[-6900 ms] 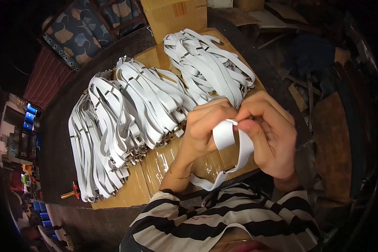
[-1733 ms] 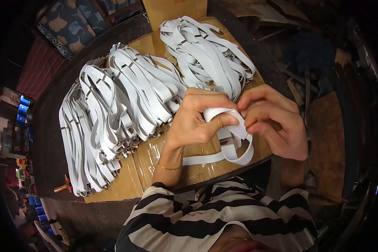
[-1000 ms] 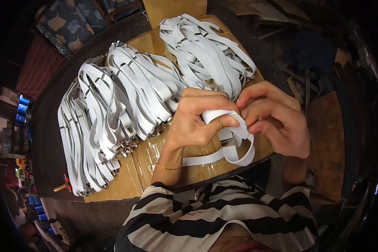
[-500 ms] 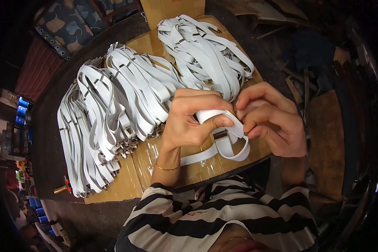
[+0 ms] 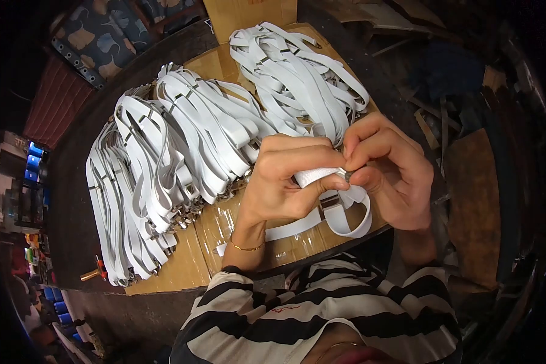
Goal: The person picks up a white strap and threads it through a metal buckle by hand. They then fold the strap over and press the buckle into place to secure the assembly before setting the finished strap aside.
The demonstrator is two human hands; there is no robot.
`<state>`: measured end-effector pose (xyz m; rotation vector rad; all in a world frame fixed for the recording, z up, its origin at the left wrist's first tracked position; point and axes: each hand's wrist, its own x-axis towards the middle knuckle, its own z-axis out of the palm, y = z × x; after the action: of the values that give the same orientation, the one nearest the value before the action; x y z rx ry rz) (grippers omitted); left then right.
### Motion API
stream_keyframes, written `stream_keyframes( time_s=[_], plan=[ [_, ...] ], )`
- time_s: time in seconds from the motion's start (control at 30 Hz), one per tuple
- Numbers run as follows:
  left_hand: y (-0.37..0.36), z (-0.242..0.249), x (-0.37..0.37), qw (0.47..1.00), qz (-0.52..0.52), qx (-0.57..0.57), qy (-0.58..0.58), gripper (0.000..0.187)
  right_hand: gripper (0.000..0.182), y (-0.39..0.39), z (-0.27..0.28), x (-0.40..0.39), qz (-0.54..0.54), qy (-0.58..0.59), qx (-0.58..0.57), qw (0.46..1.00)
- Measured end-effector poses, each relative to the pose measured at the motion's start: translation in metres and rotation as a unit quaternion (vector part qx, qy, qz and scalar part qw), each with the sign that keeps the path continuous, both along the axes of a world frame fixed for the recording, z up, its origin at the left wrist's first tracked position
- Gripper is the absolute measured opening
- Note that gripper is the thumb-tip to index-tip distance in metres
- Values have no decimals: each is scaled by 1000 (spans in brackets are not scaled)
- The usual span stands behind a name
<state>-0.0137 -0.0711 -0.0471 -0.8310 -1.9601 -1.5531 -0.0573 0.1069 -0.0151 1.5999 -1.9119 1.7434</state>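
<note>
A white strap (image 5: 349, 219) hangs in a loop below my hands, with a metal slide buckle (image 5: 332, 206) on it. My left hand (image 5: 288, 179) pinches a folded part of this strap between thumb and fingers. Close against it, my right hand (image 5: 391, 173) has thumb and forefinger closed at the strap's end, where a small dark metal piece (image 5: 347, 175) shows between the fingertips. One tail of the strap (image 5: 294, 229) runs left across the cardboard, behind my left wrist.
Several bundles of white straps with metal clips (image 5: 206, 130) lie on the cardboard sheet (image 5: 188, 252), and another pile (image 5: 294, 73) lies at the back. A cardboard box (image 5: 249, 15) stands behind. At the left edge is a tool with a wooden handle (image 5: 91, 275).
My right fingers have moved left and closed at the strap's end, meeting my left fingertips. The hanging loop has shifted slightly right, and its buckle shows more fully.
</note>
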Motion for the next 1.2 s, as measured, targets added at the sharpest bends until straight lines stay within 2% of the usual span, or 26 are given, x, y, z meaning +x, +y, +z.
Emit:
stream_keyframes(
  time_s=[0.1,0.2,0.27,0.4,0.47,0.53,0.6,0.8,0.87,0.93,1.0,1.13,1.2],
  plan=[
    [-1,1,-2,1000,-19,12,12,14,10,2,4,1,20,-28,24,999],
    [-1,1,-2,1000,-28,4,13,13,9,-1,1,6,3,-79,-21,997],
    [-3,1,0,1000,-21,-10,4,13,10,0,1,5,-13,14,1,1000],
    [-4,3,0,999,-14,21,-28,13,11,8,10,5,-20,55,43,997],
    [-1,-1,-3,998,-44,32,-20,14,12,14,12,6,-15,69,63,996],
    [0,-5,-5,999,-40,25,-19,14,11,21,12,6,5,44,71,996],
    [0,-10,-11,997,-52,50,11,22,11,23,11,6,23,18,79,996],
    [2,-2,-5,999,-48,5,-17,17,10,12,6,7,-31,21,83,996],
    [6,-5,-6,999,-44,0,-10,17,11,3,2,7,-88,21,39,995],
    [7,-5,-4,999,-43,-6,-4,17,12,4,3,4,-79,23,32,996],
    [5,-1,-2,998,-62,-15,-28,16,12,8,4,1,-22,-17,30,999],
    [4,-4,-7,998,-52,17,-26,16,10,10,10,1,-12,-36,39,999],
    [2,-2,-7,998,-58,0,-31,15,8,12,13,1,-27,29,89,995]
  ],
)
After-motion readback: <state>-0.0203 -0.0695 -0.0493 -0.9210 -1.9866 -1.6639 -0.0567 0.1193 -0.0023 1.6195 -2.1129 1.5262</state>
